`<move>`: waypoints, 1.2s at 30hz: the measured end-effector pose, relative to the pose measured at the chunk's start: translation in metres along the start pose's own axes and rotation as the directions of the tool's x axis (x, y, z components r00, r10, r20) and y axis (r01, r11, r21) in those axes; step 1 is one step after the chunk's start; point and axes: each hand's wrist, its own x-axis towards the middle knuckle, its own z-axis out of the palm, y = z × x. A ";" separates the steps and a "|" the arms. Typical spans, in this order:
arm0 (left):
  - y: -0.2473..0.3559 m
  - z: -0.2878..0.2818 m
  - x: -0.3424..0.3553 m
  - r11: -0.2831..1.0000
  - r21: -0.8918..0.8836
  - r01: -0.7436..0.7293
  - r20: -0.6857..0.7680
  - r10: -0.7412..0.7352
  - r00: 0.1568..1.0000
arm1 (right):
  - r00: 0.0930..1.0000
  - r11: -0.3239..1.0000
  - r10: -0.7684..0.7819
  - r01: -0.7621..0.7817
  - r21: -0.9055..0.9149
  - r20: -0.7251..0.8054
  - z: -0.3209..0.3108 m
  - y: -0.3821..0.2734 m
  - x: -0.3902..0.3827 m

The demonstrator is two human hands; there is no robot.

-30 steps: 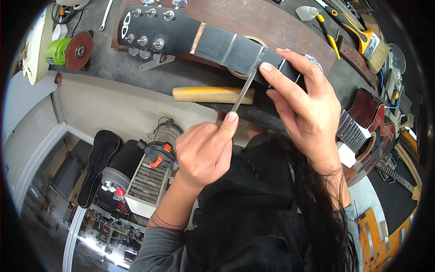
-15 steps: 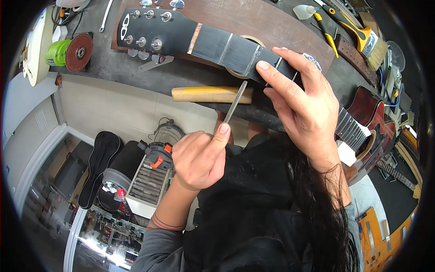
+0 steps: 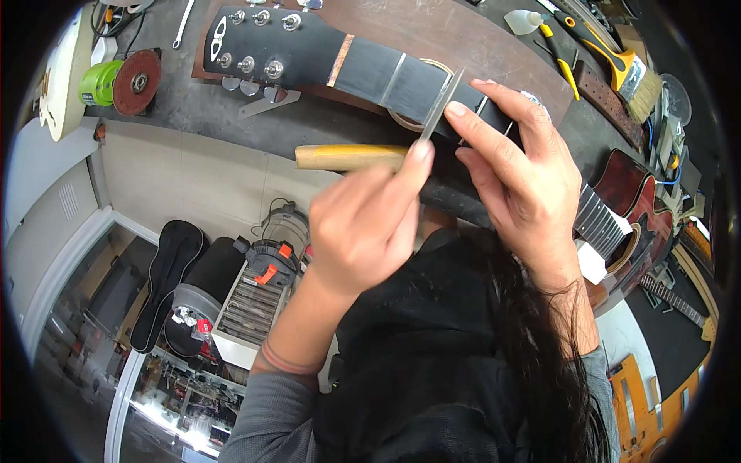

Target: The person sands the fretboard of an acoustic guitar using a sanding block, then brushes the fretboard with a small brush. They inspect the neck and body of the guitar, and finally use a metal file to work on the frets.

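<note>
A guitar neck (image 3: 370,71) with a black headstock (image 3: 301,46) and silver tuners lies across the bench. Dark fingerboard, bright metal frets. My left hand (image 3: 363,224), a little blurred, is closed round a thin flat metal file (image 3: 441,106). The blade lies across the fingerboard, over a fret line just left of my right fingers. My right hand (image 3: 529,177) grips the neck, its index and middle fingers stretched over the fingerboard and the thumb at the near edge. Below the neck, a yellow-and-wood bar (image 3: 343,157) rests at the bench edge, partly behind my left hand.
An angle grinder (image 3: 116,83) with a reddish disc stands at the left. A brush (image 3: 629,73) and a yellow tool (image 3: 559,62) lie at the upper right. A dark red guitar (image 3: 633,185) leans at the right. Below the bench are a bin (image 3: 197,305) and a black case (image 3: 171,285).
My left hand has moved up and right, carrying the file from the neck's near edge to across the fingerboard. My right hand keeps its hold on the neck.
</note>
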 end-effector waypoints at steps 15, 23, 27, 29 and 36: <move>0.014 -0.031 -0.044 0.997 -0.037 0.065 0.052 -0.063 0.997 | 1.000 1.000 0.001 -0.001 -0.004 0.014 -0.003 0.001 0.000; 0.016 -0.024 -0.035 0.995 -0.058 0.078 0.049 -0.076 0.996 | 1.000 1.000 -0.005 0.005 0.000 0.029 -0.003 0.002 0.000; 0.013 -0.015 -0.013 0.998 -0.005 0.061 0.026 -0.061 0.998 | 1.000 1.000 -0.012 0.013 -0.008 0.028 -0.005 0.001 0.001; 0.009 -0.001 0.013 0.999 -0.012 0.045 0.003 -0.045 0.999 | 1.000 1.000 0.000 0.000 0.002 0.027 -0.004 0.001 0.001; 0.020 -0.024 -0.018 0.989 -0.002 0.146 0.105 -0.145 0.984 | 1.000 1.000 0.008 -0.008 0.017 0.017 -0.004 0.001 0.001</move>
